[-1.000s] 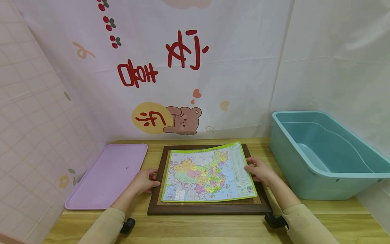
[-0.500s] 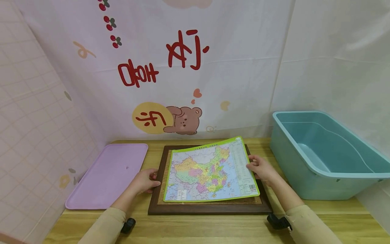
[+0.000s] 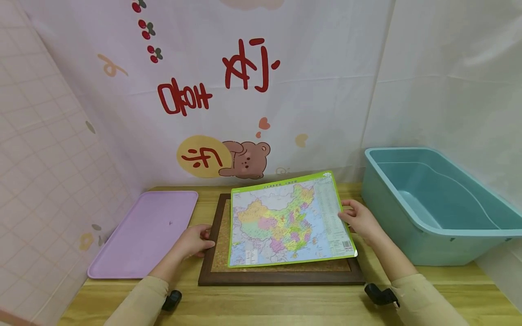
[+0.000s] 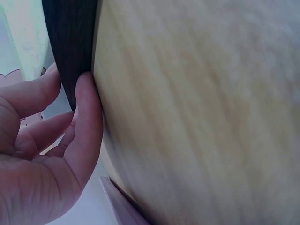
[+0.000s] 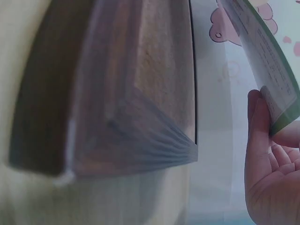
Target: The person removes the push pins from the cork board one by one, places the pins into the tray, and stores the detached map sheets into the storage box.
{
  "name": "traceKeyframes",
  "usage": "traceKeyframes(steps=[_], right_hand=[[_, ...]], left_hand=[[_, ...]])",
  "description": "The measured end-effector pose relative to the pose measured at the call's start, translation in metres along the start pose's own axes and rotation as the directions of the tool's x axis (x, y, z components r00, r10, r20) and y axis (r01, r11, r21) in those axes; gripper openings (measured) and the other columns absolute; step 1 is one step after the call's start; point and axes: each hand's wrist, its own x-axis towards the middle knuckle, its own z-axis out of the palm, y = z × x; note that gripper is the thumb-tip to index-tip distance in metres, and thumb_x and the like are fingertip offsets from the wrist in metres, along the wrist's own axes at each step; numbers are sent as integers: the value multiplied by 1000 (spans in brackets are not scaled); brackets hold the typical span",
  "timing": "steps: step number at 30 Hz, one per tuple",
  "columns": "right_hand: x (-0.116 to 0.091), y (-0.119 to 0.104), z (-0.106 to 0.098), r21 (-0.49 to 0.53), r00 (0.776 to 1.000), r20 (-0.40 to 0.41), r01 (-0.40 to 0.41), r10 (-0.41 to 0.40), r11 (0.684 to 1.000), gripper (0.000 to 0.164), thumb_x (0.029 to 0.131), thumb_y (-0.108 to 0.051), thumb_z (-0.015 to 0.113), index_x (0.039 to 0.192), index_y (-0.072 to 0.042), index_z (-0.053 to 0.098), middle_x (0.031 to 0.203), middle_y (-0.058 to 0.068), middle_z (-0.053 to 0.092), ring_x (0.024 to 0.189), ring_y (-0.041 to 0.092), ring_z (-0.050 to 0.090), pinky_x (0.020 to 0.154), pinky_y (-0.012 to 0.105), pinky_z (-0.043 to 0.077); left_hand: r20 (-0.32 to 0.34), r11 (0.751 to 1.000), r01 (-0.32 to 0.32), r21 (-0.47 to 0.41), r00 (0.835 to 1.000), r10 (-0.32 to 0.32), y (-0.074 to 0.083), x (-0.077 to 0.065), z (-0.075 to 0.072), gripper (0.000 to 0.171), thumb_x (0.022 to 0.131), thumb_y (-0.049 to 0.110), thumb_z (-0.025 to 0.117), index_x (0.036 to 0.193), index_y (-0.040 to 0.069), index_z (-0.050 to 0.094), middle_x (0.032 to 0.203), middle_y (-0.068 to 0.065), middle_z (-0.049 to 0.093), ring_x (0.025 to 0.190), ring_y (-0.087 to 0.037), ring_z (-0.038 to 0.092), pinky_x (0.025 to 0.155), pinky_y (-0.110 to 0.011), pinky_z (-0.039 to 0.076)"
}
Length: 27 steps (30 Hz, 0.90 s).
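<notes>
A map sheet (image 3: 281, 226) with a green border is raised on its right side, tilted over the dark-framed cork board (image 3: 281, 277) on the table. My right hand (image 3: 359, 219) pinches the sheet's right edge between thumb and fingers. The right wrist view shows the sheet (image 5: 267, 61) bent slightly within that grip, apart from the board below. At the board's left edge, my left hand (image 3: 195, 241) holds the dark wooden frame (image 4: 72, 47) between thumb and fingers. Most of the cork is hidden by the map.
A purple tray (image 3: 147, 235) lies on the left of the wooden table (image 3: 285, 305). On the right stands a deep teal tub (image 3: 424, 244). A printed white cloth (image 3: 326, 90) hangs behind.
My right hand has lifted the map sheet higher and shifted it to the right, baring more cork on the left. The left hand and the board have stayed in place.
</notes>
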Motion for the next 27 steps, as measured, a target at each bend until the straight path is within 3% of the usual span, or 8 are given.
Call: traceKeyframes(steps=[10, 15, 24, 27], right_hand=[[1, -11, -17, -16, 998, -44, 38, -39, 999, 43, 101, -9, 57, 138, 6, 41, 110, 21, 67, 84, 18, 63, 67, 36, 51], [-1, -18, -26, -84, 994, -81, 72, -79, 994, 42, 101, -10, 57, 138, 5, 42, 112, 23, 66, 82, 18, 63, 65, 33, 51], [-16, -47, -40, -242, 963, -182, 153, -199, 958, 41, 101, -12, 58, 137, 5, 46, 115, 29, 65, 90, 29, 66, 68, 26, 49], [-21, -56, -46, -253, 955, -189, 176, -227, 951, 41, 102, -13, 57, 137, 5, 46, 115, 30, 65, 88, 24, 67, 69, 24, 50]], left_hand=[[4, 1000, -6, 8, 1000, 6, 1, 0, 0, 58, 84, -5, 73, 136, -14, 48, 99, -15, 57, 78, -21, 61, 57, -36, 58], [2, 1000, -3, 14, 1000, 3, 1, 0, 0, 58, 84, -5, 73, 135, -14, 49, 100, -15, 57, 80, -22, 62, 57, -36, 58], [-2, 1000, 10, 7, 1000, -10, 2, 1, 1, 57, 84, -5, 73, 135, -13, 50, 100, -14, 57, 78, -22, 62, 57, -36, 58], [-2, 1000, 9, 10, 1000, -9, 2, 1, 1, 57, 84, -5, 73, 135, -14, 50, 100, -15, 57, 78, -22, 62, 57, -36, 58]])
